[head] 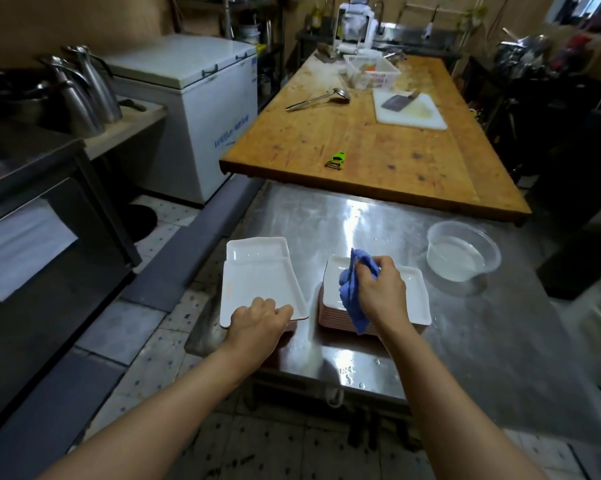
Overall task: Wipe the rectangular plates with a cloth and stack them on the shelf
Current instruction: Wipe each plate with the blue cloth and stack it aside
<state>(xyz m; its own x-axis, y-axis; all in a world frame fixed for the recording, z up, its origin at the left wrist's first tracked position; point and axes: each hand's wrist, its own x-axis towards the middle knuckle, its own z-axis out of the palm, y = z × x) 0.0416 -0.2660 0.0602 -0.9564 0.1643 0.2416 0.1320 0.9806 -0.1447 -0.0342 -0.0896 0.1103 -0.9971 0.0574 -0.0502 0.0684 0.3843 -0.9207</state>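
Low in the centre of the frame, the left hand (257,318) grips the near edge of a white rectangular plate (261,282), fingers curled over its rim. That plate lies tilted across another white plate (254,249) beneath it, whose far corners show past it at a different angle. Just to the right, the right hand (378,292) clutches a bunched blue cloth (352,292) and holds it over the top of a stack of plates (375,306); the wrist and cloth hide much of the top plate, so whether the cloth touches it cannot be told. The stack's upper faces are glossy white, its layered edges pinkish.

Both piles sit on a steel worktop (465,341), scuffed, reflective and beaded with water near its front edge. At right centre stands a clear round plastic tub (462,251) holding water. Beyond, a worn wooden table (378,150) carries a green peeler (336,160), a metal ladle (318,98), and a white cutting board (410,112) with a cleaver (398,100). A white chest freezer (195,109) stands upper left. The far background is dim and blurred.
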